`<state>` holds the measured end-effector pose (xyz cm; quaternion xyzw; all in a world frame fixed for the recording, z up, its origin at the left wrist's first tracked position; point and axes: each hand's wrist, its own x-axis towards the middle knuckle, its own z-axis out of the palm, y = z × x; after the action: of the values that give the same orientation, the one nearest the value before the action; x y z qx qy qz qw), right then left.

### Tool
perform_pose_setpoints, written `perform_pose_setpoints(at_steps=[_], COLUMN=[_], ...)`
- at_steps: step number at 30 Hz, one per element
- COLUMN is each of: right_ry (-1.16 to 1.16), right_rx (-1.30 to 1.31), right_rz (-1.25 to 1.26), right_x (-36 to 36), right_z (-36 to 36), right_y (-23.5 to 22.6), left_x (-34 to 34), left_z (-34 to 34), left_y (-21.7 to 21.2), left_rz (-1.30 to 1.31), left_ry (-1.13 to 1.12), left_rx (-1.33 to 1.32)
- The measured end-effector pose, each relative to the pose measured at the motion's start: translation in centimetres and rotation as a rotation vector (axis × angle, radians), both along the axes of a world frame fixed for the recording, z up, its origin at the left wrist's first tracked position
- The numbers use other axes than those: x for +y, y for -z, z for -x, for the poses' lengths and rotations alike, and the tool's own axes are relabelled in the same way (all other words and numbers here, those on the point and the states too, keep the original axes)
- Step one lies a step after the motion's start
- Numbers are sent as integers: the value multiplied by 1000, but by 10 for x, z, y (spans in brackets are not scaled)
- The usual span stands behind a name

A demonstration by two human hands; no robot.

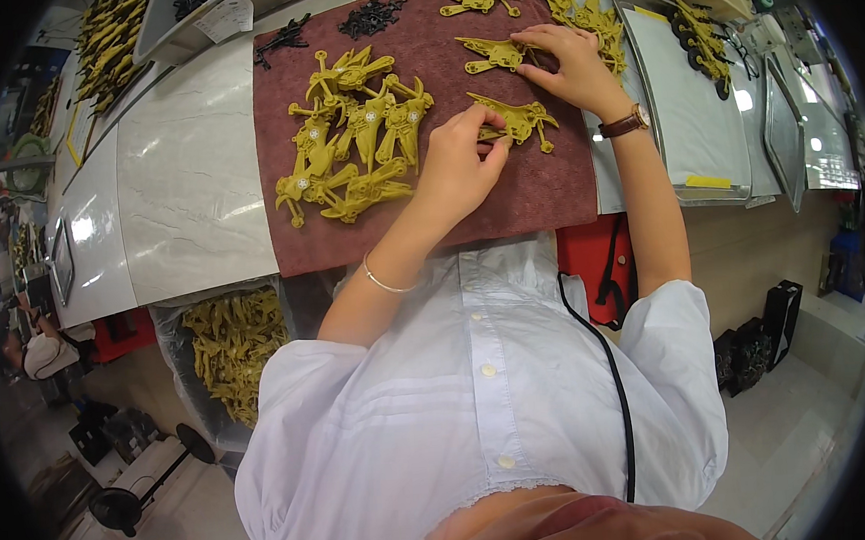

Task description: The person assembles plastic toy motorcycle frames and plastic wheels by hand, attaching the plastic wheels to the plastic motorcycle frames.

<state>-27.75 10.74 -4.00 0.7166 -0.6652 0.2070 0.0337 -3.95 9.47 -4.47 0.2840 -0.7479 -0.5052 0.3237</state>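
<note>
While pinching one olive plastic part (515,121) on the maroon mat (565,190) with left hand (461,161) fingers closed, pressed another part (496,55) flat under right hand (567,65), fingers spread; judged roughly midway: finished pile (352,137) stacked beside, loose parts (585,13) still waiting beyond

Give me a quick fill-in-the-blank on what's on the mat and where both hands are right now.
1. The yellow plastic parts lie on a ____ cloth mat.
2. The left hand pinches the yellow part nearest the mat's ____ edge.
3. The right hand wears a ____ on its wrist.
4. The pile of finished parts lies to the ____ of both hands.

Missing words: maroon; right; watch; left
</note>
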Motion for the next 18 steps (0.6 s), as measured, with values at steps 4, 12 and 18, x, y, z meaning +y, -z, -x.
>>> perform_pose_setpoints(at_steps=[4,12,18], right_ry=[-66,-79,-72], right_rx=[-133,-275,-258], right_rz=[3,27,5], right_x=[-11,-19,-21], right_z=[8,15,26], right_y=[7,11,15], left_x=[0,-10,-15], left_z=[-11,1,13], left_y=[-32,-27,-16], left_rz=[378,927,996], left_ry=[27,-30,111], left_rx=[-400,-494,-683])
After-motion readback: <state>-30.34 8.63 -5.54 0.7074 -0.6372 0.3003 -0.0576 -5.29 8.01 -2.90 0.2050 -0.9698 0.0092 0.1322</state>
